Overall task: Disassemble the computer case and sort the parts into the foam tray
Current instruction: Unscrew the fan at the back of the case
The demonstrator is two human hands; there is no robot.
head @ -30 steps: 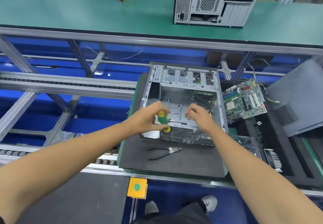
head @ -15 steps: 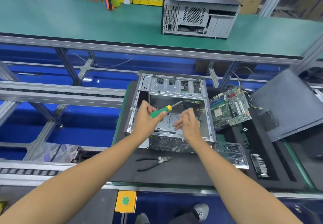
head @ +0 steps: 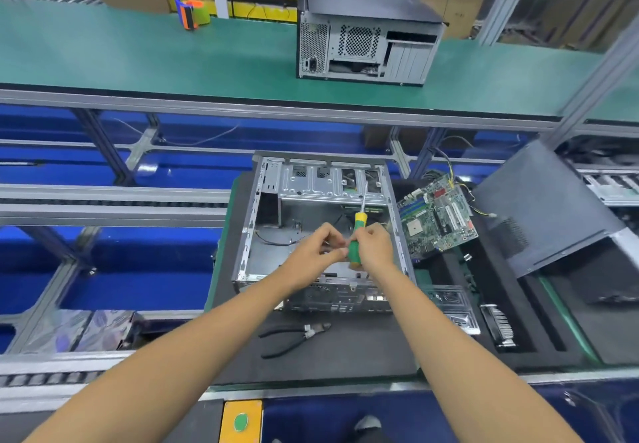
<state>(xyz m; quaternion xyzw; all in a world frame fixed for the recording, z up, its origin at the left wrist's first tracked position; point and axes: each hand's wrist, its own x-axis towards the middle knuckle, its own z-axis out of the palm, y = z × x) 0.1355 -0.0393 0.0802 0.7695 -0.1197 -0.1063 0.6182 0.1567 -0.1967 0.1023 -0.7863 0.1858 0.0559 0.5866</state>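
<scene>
**Open case on foam mat, screwdriver held over its interior**

Nearest the viewer, a yellow box with a green button sits at the front edge of the line. Beyond it, black-handled pliers lie loose on the dark foam mat, just in front of the case and touching neither hand.

Both bare forearms reach forward over the mat and meet above the open computer case. The right hand is closed around the green grip of a screwdriver, whose yellow collar and metal shaft point away from the viewer toward the drive-bay bracket at the far side of the case. The left hand is curled with its fingertips pinched together right beside the green grip; whether it pinches the handle or some small part cannot be told.

The case lies on its side on the mat with the side panel off, bare metal floor and loose cables showing inside.

To the right, the foam tray holds a finned part in a slot and a metal plate near its left edge. A green motherboard rests tilted at the tray's far left corner, just beside the case. A dark grey side panel leans further right.

Farthest off, on the green counter, a second, closed computer case stands with its rear face toward the viewer, and an orange-and-green tape dispenser sits well to its left.
</scene>
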